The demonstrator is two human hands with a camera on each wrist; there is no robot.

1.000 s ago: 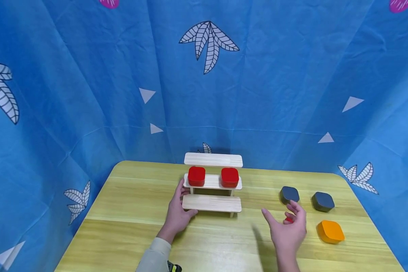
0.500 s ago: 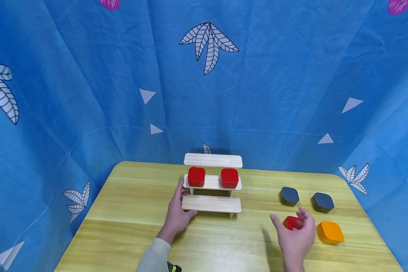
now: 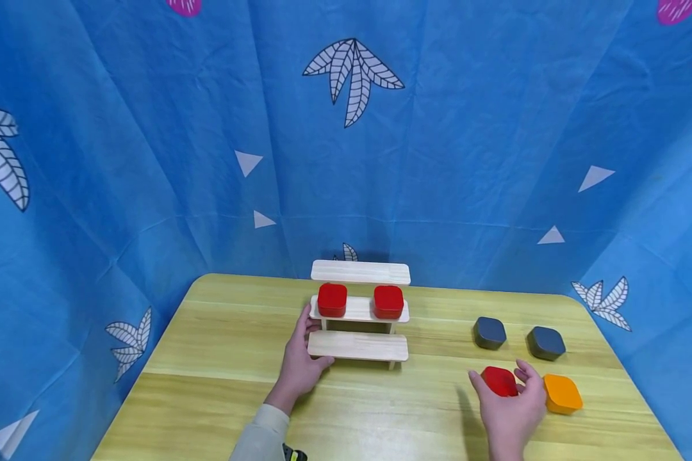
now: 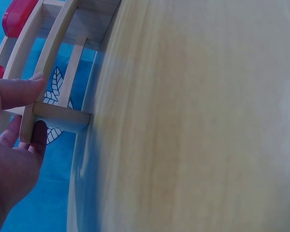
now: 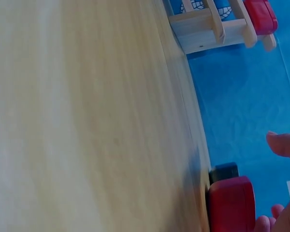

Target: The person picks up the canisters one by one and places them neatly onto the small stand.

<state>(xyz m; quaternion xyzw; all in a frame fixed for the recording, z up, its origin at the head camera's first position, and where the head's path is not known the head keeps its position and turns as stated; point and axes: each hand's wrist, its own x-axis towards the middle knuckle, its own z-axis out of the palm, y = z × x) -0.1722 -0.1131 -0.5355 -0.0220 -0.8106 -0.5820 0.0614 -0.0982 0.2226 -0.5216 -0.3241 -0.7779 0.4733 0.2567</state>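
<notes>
A small three-tier wooden display rack (image 3: 357,346) stands near the table's back edge. My left hand (image 3: 301,368) holds the left end of its lowest shelf; in the left wrist view, the thumb lies on top and fingers curl beneath the shelf (image 4: 53,53). Two red rounded-square blocks (image 3: 332,299) sit on the middle tier. At right, my right hand (image 3: 513,406) hovers by another red block (image 3: 498,380), thumb to its left and fingers to its right. The right wrist view shows space between the thumb and that block (image 5: 231,205); fingertip contact is unclear.
Just right of my right hand lies an orange block (image 3: 563,394). Behind it are two dark grey blocks (image 3: 489,333). A blue patterned curtain (image 3: 467,160) hangs behind the wooden table (image 3: 207,384) and along its sides.
My right hand has moved right and slightly toward me, reaching the red block on the table, more of which shows now. The left hand keeps its hold on the rack.
</notes>
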